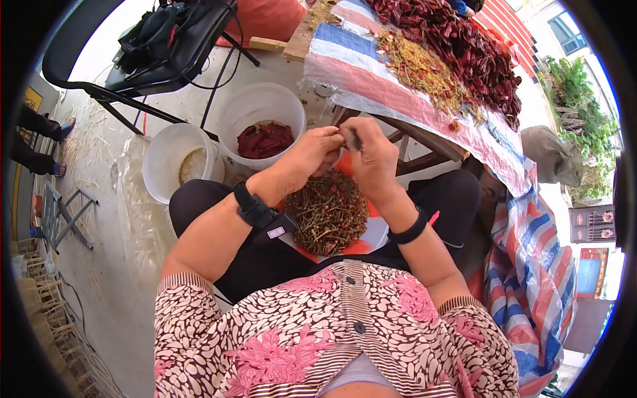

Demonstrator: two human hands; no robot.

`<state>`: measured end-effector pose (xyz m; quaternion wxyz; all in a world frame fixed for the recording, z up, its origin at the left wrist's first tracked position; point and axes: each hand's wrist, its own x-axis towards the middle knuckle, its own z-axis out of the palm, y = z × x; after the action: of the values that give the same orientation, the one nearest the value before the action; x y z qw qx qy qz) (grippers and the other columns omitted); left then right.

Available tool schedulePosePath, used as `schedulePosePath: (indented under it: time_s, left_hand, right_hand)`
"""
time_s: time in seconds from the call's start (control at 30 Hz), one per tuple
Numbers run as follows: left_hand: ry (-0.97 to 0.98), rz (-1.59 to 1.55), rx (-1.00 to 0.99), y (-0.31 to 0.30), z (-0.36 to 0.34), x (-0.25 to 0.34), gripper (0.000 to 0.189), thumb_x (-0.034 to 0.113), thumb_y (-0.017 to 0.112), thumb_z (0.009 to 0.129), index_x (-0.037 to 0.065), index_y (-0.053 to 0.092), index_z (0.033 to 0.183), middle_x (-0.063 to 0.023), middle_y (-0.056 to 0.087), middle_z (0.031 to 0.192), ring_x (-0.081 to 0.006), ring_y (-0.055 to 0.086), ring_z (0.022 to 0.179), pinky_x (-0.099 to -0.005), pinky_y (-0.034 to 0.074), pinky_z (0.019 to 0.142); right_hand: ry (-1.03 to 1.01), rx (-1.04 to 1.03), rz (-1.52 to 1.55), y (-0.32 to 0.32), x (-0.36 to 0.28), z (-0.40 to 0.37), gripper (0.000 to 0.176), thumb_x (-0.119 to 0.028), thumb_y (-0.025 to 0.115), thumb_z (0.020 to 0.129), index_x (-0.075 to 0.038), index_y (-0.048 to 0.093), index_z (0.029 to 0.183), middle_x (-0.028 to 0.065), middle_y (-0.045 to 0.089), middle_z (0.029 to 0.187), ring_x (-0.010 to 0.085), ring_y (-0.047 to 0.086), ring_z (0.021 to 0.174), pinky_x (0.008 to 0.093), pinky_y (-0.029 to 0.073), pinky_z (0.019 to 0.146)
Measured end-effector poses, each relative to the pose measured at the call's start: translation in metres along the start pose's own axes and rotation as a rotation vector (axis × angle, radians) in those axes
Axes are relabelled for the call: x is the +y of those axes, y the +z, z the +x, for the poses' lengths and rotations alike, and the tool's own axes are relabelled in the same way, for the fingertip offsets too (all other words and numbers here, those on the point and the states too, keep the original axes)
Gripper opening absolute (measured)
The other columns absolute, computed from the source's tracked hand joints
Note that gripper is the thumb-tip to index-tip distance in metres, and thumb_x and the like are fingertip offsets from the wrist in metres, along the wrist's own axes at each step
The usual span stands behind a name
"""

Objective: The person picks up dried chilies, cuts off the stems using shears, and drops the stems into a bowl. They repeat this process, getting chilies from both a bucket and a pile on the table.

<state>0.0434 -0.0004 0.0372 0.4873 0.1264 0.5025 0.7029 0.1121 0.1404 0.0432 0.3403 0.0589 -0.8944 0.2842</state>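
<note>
My left hand [318, 150] and my right hand [371, 154] meet fingertip to fingertip above my lap. Both are closed in a pinch, and whatever lies between the fingers is too small or hidden to name. Right below them is a heap of dried chili stems and bits [326, 215], mostly brown-green with red specks. It rests between my knees on something red and white, largely covered by the heap. Just beyond my left hand stands a white bucket [292, 106] with dark red dried chili pieces [264, 139] inside.
Another white bucket [159, 159] with a little pale material stands at left. A black chair [152, 66] holds a bag. Dried red chilies [458, 53] and yellowish scraps [424, 69] cover a table with striped sheeting [352, 60]. A person's legs [40, 132] show far left.
</note>
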Motion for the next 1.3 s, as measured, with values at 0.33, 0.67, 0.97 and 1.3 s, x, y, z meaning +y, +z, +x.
schedulePosePath:
  time_s: [0.33, 0.67, 0.97, 1.3]
  left_hand:
    - [0.028, 0.246, -0.276, 0.005, -0.014, 0.012, 0.028, 0.03, 0.05, 0.099, 0.007, 0.057, 0.114, 0.0093, 0.037, 0.067, -0.0017, 0.031, 0.056, -0.0198, 0.024, 0.049]
    - [0.18, 0.314, -0.333, -0.001, -0.015, 0.005, 0.023, 0.023, 0.05, 0.099, 0.004, 0.057, 0.112, 0.0053, 0.056, 0.092, -0.002, 0.049, 0.086, -0.0179, 0.042, 0.077]
    - [0.51, 1.357, 0.45, -0.075, 0.004, 0.005, 0.059, 0.013, 0.065, 0.08, 0.011, 0.043, 0.135, -0.0168, 0.059, 0.117, -0.0354, 0.053, 0.109, -0.0412, 0.043, 0.093]
    - [0.248, 0.681, 0.979, -0.148, 0.034, -0.014, 0.069, 0.024, 0.068, 0.078, 0.003, 0.039, 0.137, -0.0232, 0.048, 0.133, -0.0371, 0.043, 0.126, -0.0464, 0.037, 0.102]
  right_hand:
    - [0.924, 0.011, 1.153, -0.025, -0.019, -0.003, 0.012, -0.018, 0.057, 0.095, -0.008, 0.051, 0.096, 0.0043, 0.061, 0.082, 0.0036, 0.038, 0.042, 0.0204, 0.031, 0.037]
    - [1.208, -0.08, 1.598, -0.025, 0.001, -0.018, 0.013, -0.02, 0.055, 0.096, -0.008, 0.054, 0.092, 0.002, 0.062, 0.081, 0.0033, 0.037, 0.041, 0.0191, 0.029, 0.037]
    - [0.62, -0.464, 0.206, -0.02, 0.035, -0.078, 0.025, -0.021, 0.068, 0.082, -0.004, 0.053, 0.095, 0.0079, 0.063, 0.085, 0.0239, 0.061, 0.084, 0.0385, 0.046, 0.073]
    - [0.501, -0.913, -0.156, -0.006, 0.03, -0.099, 0.021, -0.025, 0.06, 0.085, -0.009, 0.056, 0.097, 0.0149, 0.065, 0.091, 0.0372, 0.062, 0.092, 0.0499, 0.047, 0.076]
